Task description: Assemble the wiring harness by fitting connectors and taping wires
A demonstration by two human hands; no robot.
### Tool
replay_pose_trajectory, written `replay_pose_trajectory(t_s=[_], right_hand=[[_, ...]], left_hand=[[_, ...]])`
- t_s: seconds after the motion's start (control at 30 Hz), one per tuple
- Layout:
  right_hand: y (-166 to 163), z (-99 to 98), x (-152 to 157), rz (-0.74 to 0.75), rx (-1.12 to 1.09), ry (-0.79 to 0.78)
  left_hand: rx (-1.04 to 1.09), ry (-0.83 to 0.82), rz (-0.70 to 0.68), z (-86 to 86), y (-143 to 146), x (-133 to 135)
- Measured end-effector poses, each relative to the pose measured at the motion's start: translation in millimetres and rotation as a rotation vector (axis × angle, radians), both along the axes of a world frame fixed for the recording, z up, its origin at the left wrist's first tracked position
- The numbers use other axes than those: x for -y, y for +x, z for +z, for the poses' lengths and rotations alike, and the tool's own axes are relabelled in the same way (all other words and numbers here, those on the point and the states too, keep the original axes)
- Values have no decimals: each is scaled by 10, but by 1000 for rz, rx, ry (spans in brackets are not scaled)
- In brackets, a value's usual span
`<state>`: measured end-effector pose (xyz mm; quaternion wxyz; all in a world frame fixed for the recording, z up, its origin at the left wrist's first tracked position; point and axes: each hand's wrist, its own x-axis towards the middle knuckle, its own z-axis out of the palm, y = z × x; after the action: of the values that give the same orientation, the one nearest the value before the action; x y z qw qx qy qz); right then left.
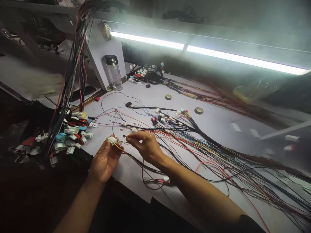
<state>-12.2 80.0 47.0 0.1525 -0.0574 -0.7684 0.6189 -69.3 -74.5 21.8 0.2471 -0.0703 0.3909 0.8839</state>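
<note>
My left hand (pixel 104 161) holds a white plastic connector (pixel 112 140) between thumb and fingers, over the table's front left part. A yellow wire (pixel 119 147) runs out of the connector toward the right. Just right of it, my right hand (pixel 143 145) pinches a small dark piece (pixel 124 136) at its fingertips, apart from the connector; it looks like a wire end, but its kind is too small to make out. Under my right forearm lies a wiring harness (pixel 206 137) with many loose wires and several white, red and black connectors at its branch ends.
On the left hangs a wire bundle (pixel 79 58) above a heap of connectors (pixel 73 136). A glass bottle (pixel 115 74) stands at the back left. Two tape rolls (pixel 198 110) (pixel 168 96) lie on the white table (pixel 145 94). A lit tube lamp (pixel 150 41) spans the back.
</note>
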Motion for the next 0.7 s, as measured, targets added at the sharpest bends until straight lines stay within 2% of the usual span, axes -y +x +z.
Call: replay_pose_trajectory(t_s=[0.13,0.27,0.5,0.7], right_hand=[[70,42,60,72,57,295],[84,83,120,61,115,472],[114,113,142,44,136,496],[143,122,150,11,172,511]], left_hand=[[66,73,21,95,30,-79],[90,83,28,98,61,-110],[-53,28,12,-10,82,-82],[-237,-82,-6,-18,135,-111]])
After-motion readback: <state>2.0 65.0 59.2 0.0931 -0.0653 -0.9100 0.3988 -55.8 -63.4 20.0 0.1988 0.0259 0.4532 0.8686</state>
